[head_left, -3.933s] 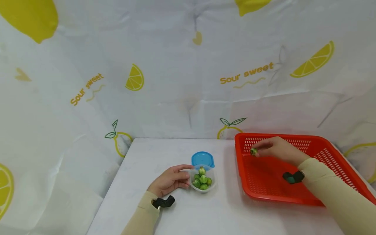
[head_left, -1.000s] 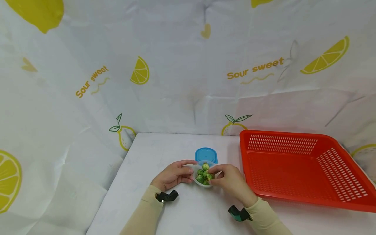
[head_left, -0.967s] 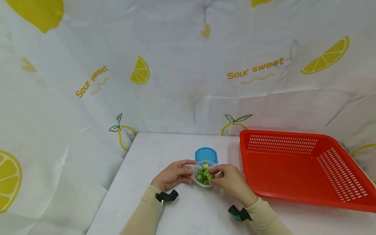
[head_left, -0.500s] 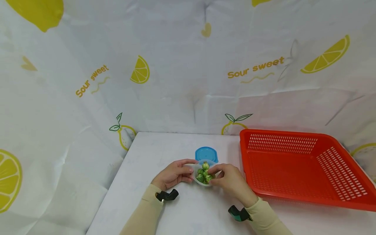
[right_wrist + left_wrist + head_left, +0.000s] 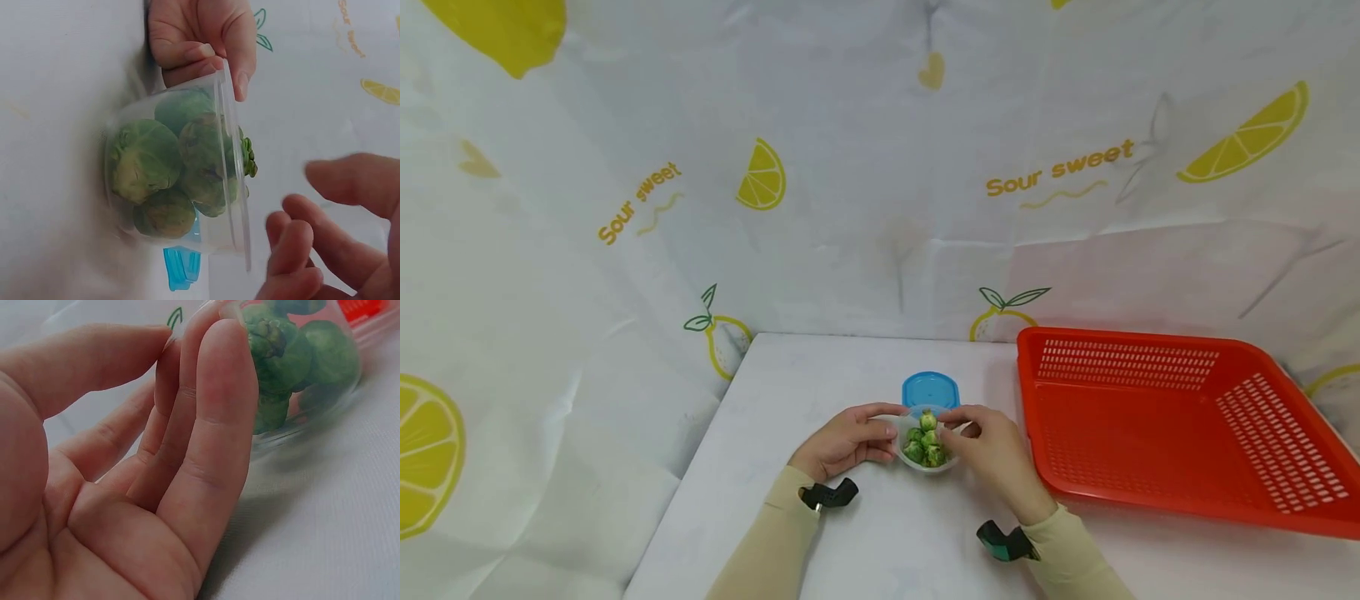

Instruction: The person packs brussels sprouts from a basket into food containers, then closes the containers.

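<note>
A small clear plastic container [image 5: 215, 234] stands on the table with several Brussels sprouts [image 5: 929, 450] inside; the topmost one pokes above its rim. My left hand [image 5: 855, 442] holds the container's left side, thumb at the rim and fingers bent against the wall. In the left wrist view, a fingertip [image 5: 222, 356] overlaps the wall with the sprouts behind it. My right hand [image 5: 992, 446] hovers at the right side of the opening. Its thumb and fingers are apart with nothing between them, as the right wrist view shows.
A blue lid [image 5: 931, 389] lies just behind the container. At the right sits a large red perforated basket [image 5: 1150, 425], its near left corner close to my right hand. A white sheet printed with lemons [image 5: 760, 175] hangs behind the table [image 5: 820, 367].
My right hand has come from the basket to the container with a Brussels sprout and let it go among the others. Its fingers have since drawn back slightly. The left hand keeps its hold.
</note>
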`<act>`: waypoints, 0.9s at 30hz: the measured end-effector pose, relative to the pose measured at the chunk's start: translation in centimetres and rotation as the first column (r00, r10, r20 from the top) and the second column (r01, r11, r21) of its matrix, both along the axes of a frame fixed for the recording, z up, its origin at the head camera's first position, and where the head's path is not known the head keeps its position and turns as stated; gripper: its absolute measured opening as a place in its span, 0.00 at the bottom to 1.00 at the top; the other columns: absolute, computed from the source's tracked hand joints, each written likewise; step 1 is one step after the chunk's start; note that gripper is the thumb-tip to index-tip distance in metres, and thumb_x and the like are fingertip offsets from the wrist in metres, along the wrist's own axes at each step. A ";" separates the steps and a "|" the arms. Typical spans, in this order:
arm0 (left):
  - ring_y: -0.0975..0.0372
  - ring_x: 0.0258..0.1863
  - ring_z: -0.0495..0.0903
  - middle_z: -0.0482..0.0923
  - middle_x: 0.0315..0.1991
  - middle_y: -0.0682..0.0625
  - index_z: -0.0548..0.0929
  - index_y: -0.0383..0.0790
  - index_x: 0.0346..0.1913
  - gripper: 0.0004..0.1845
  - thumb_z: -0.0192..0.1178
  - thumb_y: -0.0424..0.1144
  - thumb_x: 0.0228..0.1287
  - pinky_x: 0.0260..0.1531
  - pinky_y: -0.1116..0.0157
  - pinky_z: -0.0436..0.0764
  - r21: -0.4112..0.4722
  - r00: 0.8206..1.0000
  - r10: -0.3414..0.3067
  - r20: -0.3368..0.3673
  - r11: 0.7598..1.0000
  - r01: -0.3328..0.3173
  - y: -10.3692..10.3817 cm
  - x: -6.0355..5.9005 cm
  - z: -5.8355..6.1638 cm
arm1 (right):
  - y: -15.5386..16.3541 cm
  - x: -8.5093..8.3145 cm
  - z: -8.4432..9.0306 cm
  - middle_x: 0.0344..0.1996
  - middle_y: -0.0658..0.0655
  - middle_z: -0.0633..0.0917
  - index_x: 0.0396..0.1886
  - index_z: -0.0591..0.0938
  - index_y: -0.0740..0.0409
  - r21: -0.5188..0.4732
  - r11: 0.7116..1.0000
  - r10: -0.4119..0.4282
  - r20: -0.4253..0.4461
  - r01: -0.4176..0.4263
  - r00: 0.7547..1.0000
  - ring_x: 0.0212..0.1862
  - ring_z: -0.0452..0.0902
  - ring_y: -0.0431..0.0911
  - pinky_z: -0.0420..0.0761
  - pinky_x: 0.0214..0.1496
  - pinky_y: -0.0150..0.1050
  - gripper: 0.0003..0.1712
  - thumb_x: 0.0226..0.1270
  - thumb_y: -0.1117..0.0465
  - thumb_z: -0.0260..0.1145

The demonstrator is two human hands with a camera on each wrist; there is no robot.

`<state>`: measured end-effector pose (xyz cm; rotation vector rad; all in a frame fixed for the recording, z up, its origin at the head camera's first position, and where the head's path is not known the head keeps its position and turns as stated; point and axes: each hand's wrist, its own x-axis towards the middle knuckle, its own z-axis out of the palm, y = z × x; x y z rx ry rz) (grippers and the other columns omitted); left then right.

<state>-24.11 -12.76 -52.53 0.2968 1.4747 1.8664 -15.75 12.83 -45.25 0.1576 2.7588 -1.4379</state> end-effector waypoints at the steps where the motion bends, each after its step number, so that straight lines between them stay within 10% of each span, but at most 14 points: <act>1: 0.63 0.36 0.89 0.86 0.37 0.52 0.75 0.39 0.77 0.26 0.61 0.34 0.80 0.44 0.66 0.91 -0.002 1.000 0.001 -0.003 1.000 -0.001 -0.1 0.0 0.0 | 0.0 -0.2 0.0 0.44 0.52 0.89 0.53 0.92 0.49 -0.016 1.000 -0.017 -0.006 0.016 1.000 0.41 0.79 0.47 0.82 0.35 0.35 0.14 0.72 0.53 0.76; 7: 0.61 0.40 0.90 0.86 0.41 0.50 0.78 0.38 0.74 0.24 0.62 0.39 0.81 0.48 0.62 0.92 -0.084 0.998 0.026 -0.051 0.996 -0.031 -0.5 -0.3 0.7 | 0.1 -1.5 -0.6 0.66 0.57 0.85 0.72 0.82 0.50 -0.140 0.986 -0.098 -0.007 0.096 0.995 0.64 0.79 0.54 0.87 0.63 0.50 0.31 0.84 0.37 0.59; 11: 0.58 0.47 0.90 0.86 0.50 0.45 0.82 0.38 0.71 0.24 0.62 0.48 0.82 0.54 0.60 0.91 -0.183 0.989 0.105 -0.100 0.976 -0.122 -0.3 -1.2 1.7 | 0.4 -2.5 -1.3 0.81 0.60 0.71 0.83 0.69 0.54 -0.233 0.965 -0.107 0.065 0.119 0.992 0.81 0.67 0.60 0.68 0.83 0.63 0.46 0.86 0.28 0.40; 16: 0.52 0.62 0.87 0.82 0.66 0.37 0.75 0.33 0.76 0.33 0.61 0.54 0.82 0.66 0.56 0.86 -0.235 0.977 0.188 -0.097 0.950 -0.206 1.5 -2.9 3.0 | 0.9 -3.7 -2.6 0.84 0.67 0.64 0.86 0.62 0.61 -0.301 0.947 -0.076 0.119 0.109 0.990 0.84 0.60 0.65 0.59 0.86 0.63 0.52 0.86 0.28 0.24; 27: 0.41 0.72 0.80 0.75 0.72 0.29 0.69 0.24 0.77 0.37 0.58 0.52 0.83 0.75 0.48 0.78 -0.219 0.949 0.310 0.051 0.931 -0.292 3.2 -4.5 4.2 | 1.3 -4.9 -4.0 0.79 0.70 0.72 0.79 0.70 0.68 -0.464 0.876 -0.076 0.139 0.133 0.987 0.79 0.67 0.64 0.64 0.86 0.60 0.50 0.88 0.32 0.28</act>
